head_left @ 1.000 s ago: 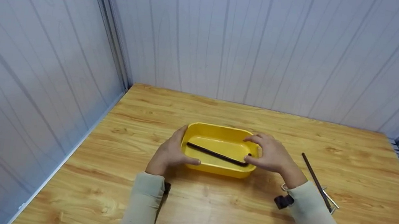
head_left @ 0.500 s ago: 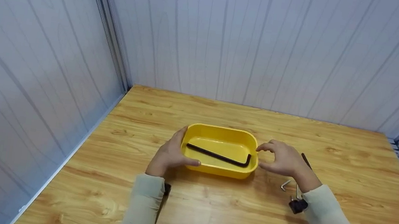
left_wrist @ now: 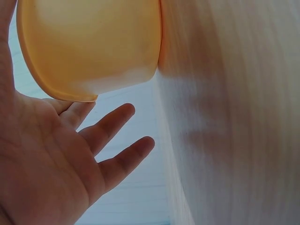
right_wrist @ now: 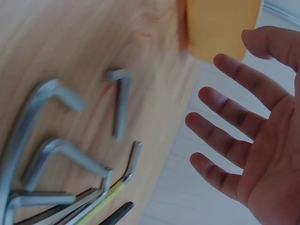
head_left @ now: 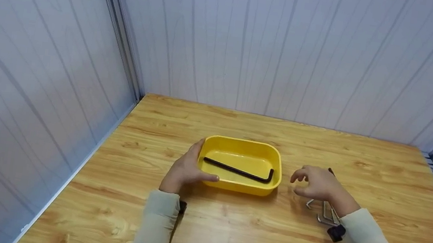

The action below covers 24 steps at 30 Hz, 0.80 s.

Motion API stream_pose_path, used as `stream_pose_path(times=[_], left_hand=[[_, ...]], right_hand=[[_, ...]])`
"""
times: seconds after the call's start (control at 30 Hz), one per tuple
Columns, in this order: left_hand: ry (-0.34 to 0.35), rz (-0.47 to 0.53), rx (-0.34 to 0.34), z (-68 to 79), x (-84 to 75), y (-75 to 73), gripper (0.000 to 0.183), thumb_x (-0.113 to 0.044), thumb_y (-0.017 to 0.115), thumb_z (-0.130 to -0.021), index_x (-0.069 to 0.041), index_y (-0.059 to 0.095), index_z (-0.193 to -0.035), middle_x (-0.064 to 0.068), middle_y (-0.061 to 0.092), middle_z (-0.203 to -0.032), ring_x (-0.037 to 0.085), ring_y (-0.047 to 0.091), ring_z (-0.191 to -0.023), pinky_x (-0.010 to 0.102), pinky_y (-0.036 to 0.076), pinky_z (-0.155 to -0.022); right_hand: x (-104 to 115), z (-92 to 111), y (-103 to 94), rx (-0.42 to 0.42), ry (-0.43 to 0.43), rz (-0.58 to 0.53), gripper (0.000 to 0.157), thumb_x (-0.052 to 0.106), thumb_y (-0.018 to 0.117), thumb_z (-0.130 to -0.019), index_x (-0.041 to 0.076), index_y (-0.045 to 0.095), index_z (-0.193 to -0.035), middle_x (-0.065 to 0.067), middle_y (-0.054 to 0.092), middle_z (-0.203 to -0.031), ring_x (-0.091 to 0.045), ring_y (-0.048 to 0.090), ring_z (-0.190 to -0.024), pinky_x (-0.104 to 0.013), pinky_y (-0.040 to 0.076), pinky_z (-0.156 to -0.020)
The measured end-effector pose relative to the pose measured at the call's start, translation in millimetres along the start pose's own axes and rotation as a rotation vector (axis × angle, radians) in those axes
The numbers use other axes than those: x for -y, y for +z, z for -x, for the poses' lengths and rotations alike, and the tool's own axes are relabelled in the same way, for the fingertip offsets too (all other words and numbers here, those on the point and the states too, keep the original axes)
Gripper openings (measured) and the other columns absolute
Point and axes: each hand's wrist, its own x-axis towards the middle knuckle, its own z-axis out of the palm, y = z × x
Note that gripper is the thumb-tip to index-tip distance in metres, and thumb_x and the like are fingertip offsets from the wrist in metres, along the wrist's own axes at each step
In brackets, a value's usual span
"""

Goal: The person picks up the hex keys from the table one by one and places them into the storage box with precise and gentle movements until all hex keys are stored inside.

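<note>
A yellow plastic box [head_left: 239, 187] stands on the wooden table, and a long black hex key [head_left: 235, 169] lies inside it. My left hand [head_left: 185, 170] holds the box by its left end, thumb along the near rim; in the left wrist view two fingers [left_wrist: 108, 126] stick out apart from the wall. To the right of the box, my right hand [head_left: 319, 185] hovers with loosely bent fingers and nothing in them. Beneath it, partly hidden by the hand and wrist, are several L-shaped hex keys [head_left: 325, 213]. The right wrist view shows a small silver hex key [right_wrist: 122, 103] lying separately.
In the right wrist view, a yellowish key [right_wrist: 101, 203] and the end of a black key [right_wrist: 117, 214] lie among the silver ones. Panelled walls [head_left: 226, 43] bound the wooden table [head_left: 223, 231] at the back and sides.
My right hand has withdrawn from over the box's right end and moved right, over the loose hex keys. The left hand and the key in the box have stayed in place.
</note>
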Motion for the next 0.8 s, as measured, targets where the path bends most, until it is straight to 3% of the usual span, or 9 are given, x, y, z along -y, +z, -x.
stream_pose_path(times=[0.27, 0.57, 0.8], left_hand=[[-0.006, -0.032, 0.02, 0.2, 0.4, -0.1, 0.133, -0.06, 0.087, -0.051, -0.023, 0.014, -0.156, -0.002, 0.024, -0.159, 0.025, 0.036, -0.139, 0.048, 0.033, -0.111], [-0.001, -0.018, 0.021, -0.9, -1.5, 2.8, 0.135, -0.064, 0.086, -0.048, -0.024, 0.015, -0.156, -0.002, 0.027, -0.158, 0.024, 0.038, -0.137, 0.049, 0.032, -0.112], [-0.01, -0.034, 0.008, -0.2, -0.6, 0.9, 0.134, -0.064, 0.086, -0.049, -0.025, 0.015, -0.156, -0.003, 0.026, -0.159, 0.025, 0.036, -0.139, 0.049, 0.031, -0.112]], right_hand=[[-7, 5, 2.9, 0.01, -0.029, 0.018, 0.023, 0.023, 0.068, -0.076, 0.019, 0.073, -0.098, -0.002, 0.065, -0.093, -0.02, 0.06, -0.083, -0.034, 0.047, -0.065], [-15, 16, 4.3, 0.07, 0.022, 0.033, 0.015, 0.02, 0.069, -0.077, 0.022, 0.073, -0.092, 0.0, 0.062, -0.088, -0.014, 0.056, -0.076, -0.033, 0.046, -0.062], [-17, 16, 8.2, 0.126, 0.016, -0.013, 0.014, 0.011, 0.068, -0.075, 0.02, 0.072, -0.085, 0.004, 0.064, -0.081, -0.012, 0.055, -0.071, -0.032, 0.047, -0.061]])
